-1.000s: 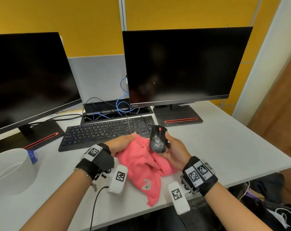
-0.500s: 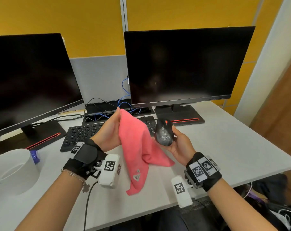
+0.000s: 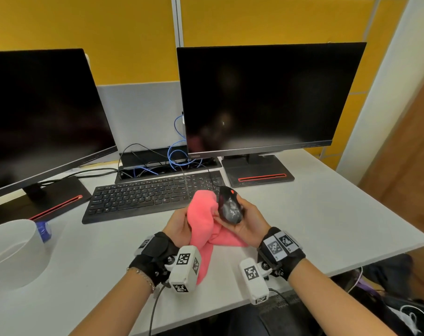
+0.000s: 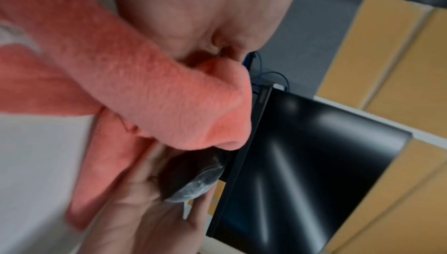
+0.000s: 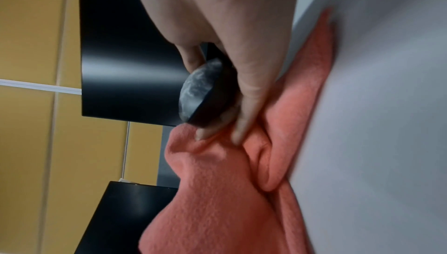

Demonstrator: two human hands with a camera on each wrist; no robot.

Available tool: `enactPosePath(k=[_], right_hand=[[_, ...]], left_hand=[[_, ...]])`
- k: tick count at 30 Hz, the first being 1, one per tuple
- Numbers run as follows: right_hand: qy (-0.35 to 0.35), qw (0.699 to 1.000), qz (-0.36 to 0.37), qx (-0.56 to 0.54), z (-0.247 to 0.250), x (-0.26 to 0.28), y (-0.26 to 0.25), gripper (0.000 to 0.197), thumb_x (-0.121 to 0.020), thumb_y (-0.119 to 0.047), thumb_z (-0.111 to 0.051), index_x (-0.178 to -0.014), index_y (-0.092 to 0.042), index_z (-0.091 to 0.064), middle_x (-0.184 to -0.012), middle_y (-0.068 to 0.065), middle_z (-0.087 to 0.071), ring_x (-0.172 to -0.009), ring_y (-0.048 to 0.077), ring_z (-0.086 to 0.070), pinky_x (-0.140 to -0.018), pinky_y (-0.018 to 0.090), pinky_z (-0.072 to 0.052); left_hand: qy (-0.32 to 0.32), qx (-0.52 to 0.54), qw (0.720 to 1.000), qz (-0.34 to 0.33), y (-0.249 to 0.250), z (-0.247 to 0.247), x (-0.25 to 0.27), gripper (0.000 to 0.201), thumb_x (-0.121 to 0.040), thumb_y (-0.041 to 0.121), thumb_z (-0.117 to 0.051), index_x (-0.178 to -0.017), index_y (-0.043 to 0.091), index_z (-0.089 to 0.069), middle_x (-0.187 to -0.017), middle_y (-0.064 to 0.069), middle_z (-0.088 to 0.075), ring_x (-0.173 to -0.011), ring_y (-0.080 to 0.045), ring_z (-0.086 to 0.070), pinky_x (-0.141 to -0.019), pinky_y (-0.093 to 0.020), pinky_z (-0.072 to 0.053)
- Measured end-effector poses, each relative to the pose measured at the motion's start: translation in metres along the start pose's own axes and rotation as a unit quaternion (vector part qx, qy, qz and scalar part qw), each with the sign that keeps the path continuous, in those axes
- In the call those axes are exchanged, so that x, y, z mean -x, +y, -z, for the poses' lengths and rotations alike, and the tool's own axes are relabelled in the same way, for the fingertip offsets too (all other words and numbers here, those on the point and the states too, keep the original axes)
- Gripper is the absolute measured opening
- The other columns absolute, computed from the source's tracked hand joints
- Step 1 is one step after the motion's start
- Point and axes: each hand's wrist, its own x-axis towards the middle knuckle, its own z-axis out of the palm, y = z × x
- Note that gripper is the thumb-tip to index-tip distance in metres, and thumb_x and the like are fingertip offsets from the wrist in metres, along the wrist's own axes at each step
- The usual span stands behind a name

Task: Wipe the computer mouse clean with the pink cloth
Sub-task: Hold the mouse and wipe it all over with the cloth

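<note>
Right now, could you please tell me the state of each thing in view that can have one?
computer mouse: lifted off the desk, whitish smears on its top
pink cloth: bunched, touching the mouse's side, tail draped on the desk
left hand: grips the cloth
right hand: holds the mouse
left monitor: screen dark
right monitor: screen dark

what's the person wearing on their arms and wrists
Both forearms are bare, with no sleeves. Each wrist carries a black strap with square black-and-white marker tags and a white camera block printed with the same kind of marker. A thin bracelet sits on the left wrist, and a dark cable hangs from that side's unit.
</note>
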Motion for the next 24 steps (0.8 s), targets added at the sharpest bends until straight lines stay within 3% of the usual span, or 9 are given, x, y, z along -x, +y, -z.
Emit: enactPosePath(k=[2,4,7,10,14,17,19,21,24], right_hand=[[-0.002,0.999,-0.025,0.041,0.003,-0.002,0.002,0.046,-0.101,-0.036,-0.043,-0.133,-0.004,-0.053,-0.119,0.023,-0.065,-0.099,0.037,-0.068,-0.092,0.054,-0.049],[0.017,0.996,-0.046,0.071,0.005,-0.004,0.003,0.049,-0.1,-0.04,-0.043,-0.132,-0.005,-0.053,-0.116,0.024,-0.065,-0.098,0.035,-0.067,-0.09,0.052,-0.051],[0.044,0.994,-0.051,0.091,0.009,-0.01,0.002,0.051,-0.099,-0.042,-0.043,-0.13,-0.002,-0.052,-0.108,0.023,-0.069,-0.099,0.034,-0.066,-0.079,0.05,-0.057],[0.046,0.993,-0.057,0.088,0.012,-0.013,0.001,0.052,-0.1,-0.044,-0.041,-0.126,-0.002,-0.055,-0.104,0.021,-0.071,-0.099,0.032,-0.067,-0.077,0.047,-0.058],[0.044,0.99,-0.042,0.128,0.012,-0.016,0.004,0.042,-0.101,-0.04,-0.042,-0.12,-0.006,-0.057,-0.097,0.016,-0.074,-0.086,0.024,-0.072,-0.078,0.042,-0.059],[0.057,0.986,-0.023,0.152,0.011,-0.017,0.004,0.039,-0.101,-0.038,-0.045,-0.125,-0.01,-0.055,-0.093,0.013,-0.075,-0.082,0.022,-0.073,-0.071,0.04,-0.061],[0.085,0.976,-0.002,0.201,0.009,-0.019,0.002,0.036,-0.098,-0.04,-0.051,-0.119,-0.012,-0.058,-0.093,0.011,-0.074,-0.083,0.024,-0.07,-0.065,0.039,-0.062],[0.124,0.956,0.039,0.262,0.005,-0.022,0.002,0.039,-0.094,-0.043,-0.056,-0.115,-0.01,-0.061,-0.095,0.012,-0.072,-0.077,0.023,-0.069,-0.057,0.034,-0.058],[0.132,0.949,0.09,0.271,0.001,-0.027,0.004,0.043,-0.095,-0.041,-0.055,-0.115,-0.004,-0.062,-0.09,0.017,-0.071,-0.06,0.022,-0.069,-0.046,0.025,-0.051]], left_hand=[[-0.022,0.037,0.999,-0.007,-0.001,0.001,0.002,0.053,-0.085,0.005,-0.032,-0.04,0.001,-0.058,-0.039,-0.01,-0.055,-0.032,-0.017,-0.055,-0.038,-0.017,-0.045],[-0.035,0.067,0.997,-0.008,-0.001,0.004,0.005,0.044,-0.072,0.014,-0.037,-0.037,0.002,-0.061,-0.042,-0.012,-0.057,-0.034,-0.019,-0.058,-0.042,-0.022,-0.048],[-0.028,0.101,0.994,-0.009,-0.001,0.018,-0.001,0.04,-0.079,0.031,-0.042,-0.06,0.007,-0.067,-0.057,-0.011,-0.064,-0.047,-0.024,-0.064,-0.05,-0.024,-0.053],[-0.07,0.135,0.988,-0.015,0.005,0.03,0.001,0.029,-0.066,0.031,-0.055,-0.065,0.004,-0.068,-0.061,-0.011,-0.065,-0.051,-0.024,-0.065,-0.051,-0.025,-0.054],[-0.151,0.171,0.972,-0.053,0.015,0.052,-0.002,0.055,-0.058,0.031,-0.076,-0.104,0.0,-0.072,-0.111,-0.019,-0.068,-0.097,-0.033,-0.069,-0.078,-0.043,-0.057],[-0.157,0.183,0.968,-0.072,0.024,0.061,-0.006,0.041,-0.08,0.03,-0.053,-0.105,0.004,-0.072,-0.11,-0.015,-0.069,-0.099,-0.031,-0.068,-0.082,-0.043,-0.056],[-0.207,0.151,0.963,-0.086,0.029,0.058,-0.002,0.034,-0.085,0.022,-0.046,-0.108,0.005,-0.064,-0.107,-0.012,-0.069,-0.097,-0.026,-0.066,-0.083,-0.039,-0.054],[-0.151,0.085,0.979,-0.108,0.032,0.055,-0.002,0.031,-0.078,0.005,-0.043,-0.105,0.006,-0.058,-0.091,-0.01,-0.067,-0.082,-0.022,-0.063,-0.071,-0.031,-0.053],[-0.083,0.006,0.987,-0.135,0.029,0.05,-0.002,0.047,-0.081,-0.013,-0.025,-0.107,0.005,-0.059,-0.081,-0.009,-0.057,-0.065,-0.014,-0.055,-0.062,-0.026,-0.043]])
